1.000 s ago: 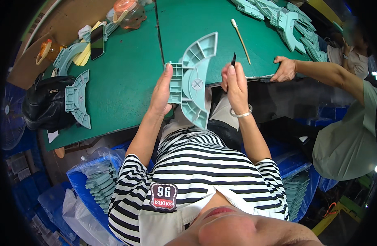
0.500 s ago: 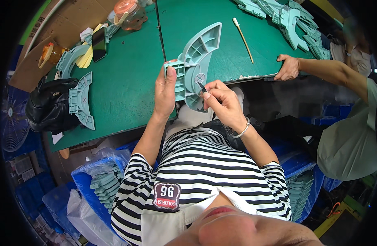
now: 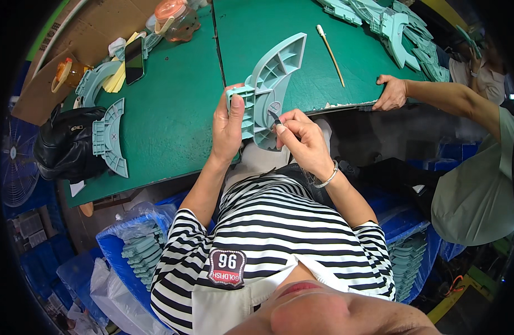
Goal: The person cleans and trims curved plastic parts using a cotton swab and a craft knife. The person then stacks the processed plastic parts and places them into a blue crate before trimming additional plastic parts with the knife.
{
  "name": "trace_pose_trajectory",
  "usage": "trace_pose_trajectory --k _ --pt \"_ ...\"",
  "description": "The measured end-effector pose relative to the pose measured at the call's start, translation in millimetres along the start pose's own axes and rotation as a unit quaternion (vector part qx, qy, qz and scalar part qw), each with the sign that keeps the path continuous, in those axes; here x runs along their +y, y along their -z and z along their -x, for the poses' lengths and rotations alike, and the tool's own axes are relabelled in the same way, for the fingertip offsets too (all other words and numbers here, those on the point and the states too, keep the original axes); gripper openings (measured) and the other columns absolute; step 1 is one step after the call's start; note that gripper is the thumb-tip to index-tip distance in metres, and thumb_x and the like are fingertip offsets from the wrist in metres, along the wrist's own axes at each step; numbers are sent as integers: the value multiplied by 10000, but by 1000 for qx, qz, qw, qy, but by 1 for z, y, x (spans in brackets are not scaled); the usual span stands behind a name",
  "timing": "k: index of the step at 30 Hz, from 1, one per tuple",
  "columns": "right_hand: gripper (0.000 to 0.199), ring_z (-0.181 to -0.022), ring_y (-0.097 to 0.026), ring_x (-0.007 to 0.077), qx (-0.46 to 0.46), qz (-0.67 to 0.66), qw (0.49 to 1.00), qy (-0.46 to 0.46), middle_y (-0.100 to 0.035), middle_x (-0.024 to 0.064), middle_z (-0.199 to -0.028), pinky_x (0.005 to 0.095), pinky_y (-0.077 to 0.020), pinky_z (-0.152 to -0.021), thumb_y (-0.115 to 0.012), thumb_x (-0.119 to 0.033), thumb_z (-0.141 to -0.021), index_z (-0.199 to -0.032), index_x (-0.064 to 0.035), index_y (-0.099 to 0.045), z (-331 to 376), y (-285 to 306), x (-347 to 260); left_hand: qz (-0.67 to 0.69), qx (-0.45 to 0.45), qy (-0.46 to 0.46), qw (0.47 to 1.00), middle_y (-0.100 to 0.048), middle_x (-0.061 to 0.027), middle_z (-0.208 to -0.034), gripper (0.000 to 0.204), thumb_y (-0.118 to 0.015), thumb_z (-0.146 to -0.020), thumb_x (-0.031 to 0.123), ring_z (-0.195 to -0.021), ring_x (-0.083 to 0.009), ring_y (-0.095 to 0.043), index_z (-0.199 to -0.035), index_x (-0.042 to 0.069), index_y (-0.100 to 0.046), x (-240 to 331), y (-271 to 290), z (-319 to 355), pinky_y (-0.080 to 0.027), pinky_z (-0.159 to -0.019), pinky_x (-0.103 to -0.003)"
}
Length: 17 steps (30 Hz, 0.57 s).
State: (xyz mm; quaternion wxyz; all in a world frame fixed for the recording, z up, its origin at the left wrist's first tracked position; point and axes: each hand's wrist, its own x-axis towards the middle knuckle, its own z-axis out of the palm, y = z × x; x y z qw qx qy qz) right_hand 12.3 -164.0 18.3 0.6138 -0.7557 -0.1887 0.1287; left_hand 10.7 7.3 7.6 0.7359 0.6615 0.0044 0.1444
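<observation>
My left hand (image 3: 228, 127) grips a pale green curved plastic part (image 3: 288, 56) by its ribbed block, the thumb lying along the near face. The part is held upright over the table's near edge, its long ribbed arm pointing up and to the right. In my right hand (image 3: 308, 142), thumb and fingers pinch a small slim dark tool (image 3: 275, 118). Its tip meets the part beside a round spot with a cross in it. Whether the tool is a blade or something else cannot be made out, as my fingers cover most of it.
On the green table (image 3: 173, 117) a similar part (image 3: 110, 137) leans by a black bag (image 3: 70, 145). A phone (image 3: 135, 60), an orange-lidded jar (image 3: 179, 25) and a wooden stick (image 3: 331, 56) lie farther back. More parts (image 3: 399, 42) pile far right, near another person's hand (image 3: 391, 92).
The plastic part has tilted slightly and shifted a little to the right with my left hand. My right hand keeps the dark tool at the round spot.
</observation>
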Motion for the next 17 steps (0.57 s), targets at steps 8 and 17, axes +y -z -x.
trace_pose_trajectory --k 8,17 --pt "271 -768 -529 124 -10 -109 993 40 -531 83 -851 246 -438 -680 -483 -140 -890 -691 17 -578 0 9 13 117 20 104 988 -477 -67 -1126 501 -390 -945 402 -1044 -122 -405 -1215 -18 -436 -12 10 -8 -288 -935 -272" --pt "299 -494 -465 185 237 428 872 38 -506 52 -588 295 -376 -486 -570 -266 -872 -1066 -52 -494 -58 71 20 233 -4 194 953 -208 -147 -1437 766 -431 -897 493 -1328 -214 -165 -1355 -78 -207 -12 24 -11 -102 -1088 -334"
